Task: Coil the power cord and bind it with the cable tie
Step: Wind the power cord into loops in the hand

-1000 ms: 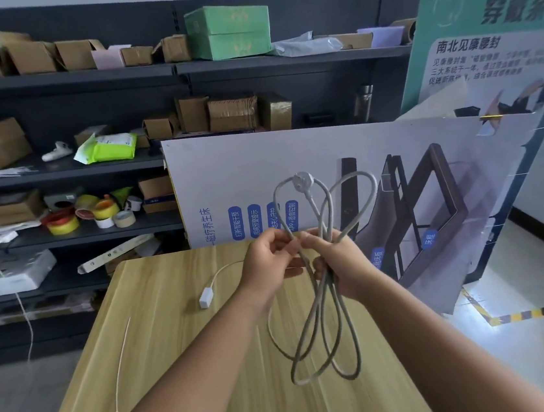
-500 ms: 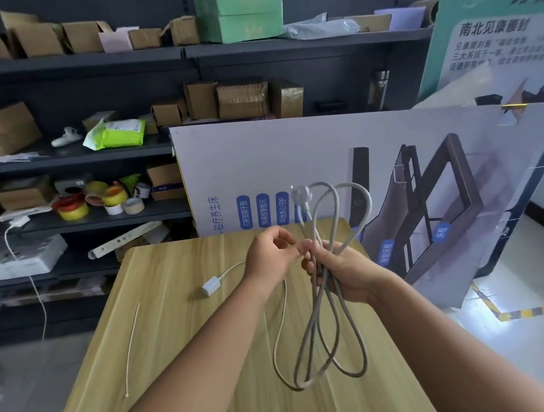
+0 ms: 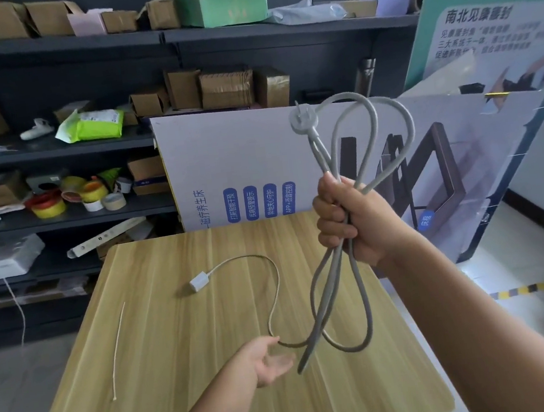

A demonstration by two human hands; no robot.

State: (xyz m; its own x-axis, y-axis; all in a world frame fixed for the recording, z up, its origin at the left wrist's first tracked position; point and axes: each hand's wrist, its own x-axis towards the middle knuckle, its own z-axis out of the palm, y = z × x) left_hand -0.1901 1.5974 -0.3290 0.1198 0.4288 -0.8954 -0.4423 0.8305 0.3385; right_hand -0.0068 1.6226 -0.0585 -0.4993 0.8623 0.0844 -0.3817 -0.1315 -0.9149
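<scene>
My right hand grips the grey power cord at the middle of its loops, raised above the wooden table. Loops stick up above my fist and the round plug stands at the top left. More loops hang below my fist. The loose tail runs across the table to a small white connector. My left hand is low over the table, palm up with relaxed fingers, its fingertips at the tail of the cord. A thin white cable tie lies on the table's left side.
Dark shelves behind the table carry cardboard boxes, tape rolls and a green packet. A large printed board leans against the table's far edge, with a teal poster at the right. White floor lies to the right.
My left hand let go of the coil and dropped down to the cord's tail near the table. My right hand lifted the bundle higher, holding it alone.
</scene>
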